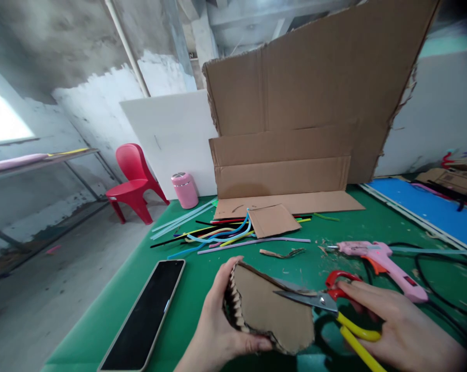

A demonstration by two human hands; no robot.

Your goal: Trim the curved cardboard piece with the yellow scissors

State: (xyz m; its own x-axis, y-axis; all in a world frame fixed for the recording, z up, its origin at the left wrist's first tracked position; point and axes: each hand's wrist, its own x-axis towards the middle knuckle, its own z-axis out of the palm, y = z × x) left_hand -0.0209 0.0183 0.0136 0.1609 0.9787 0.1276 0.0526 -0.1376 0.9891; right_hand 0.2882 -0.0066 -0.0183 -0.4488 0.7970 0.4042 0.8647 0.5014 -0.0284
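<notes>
The near ragged cardboard piece (274,305) is brown, the grey-bladed metal scissors (326,300) red-and-yellow-handled, the pistol-shaped plastic glue gun (390,262) at right pink.

1. The person's body shows as two bare hands, one at the lower centre of the frame, the other at the lower right.
2. Left hand (217,315): slender, smooth across the back, with a tapering thumb (252,342) that ends in a rounded tip.
3. Left wrist (196,356): bare as far as the bottom edge, which cuts it off.
4. Right hand (400,315): slim fingers (359,290), some partly hidden, and a smooth, broader back.
5. Right wrist (438,343): bare, dim and blurred toward the lower right corner.
</notes>
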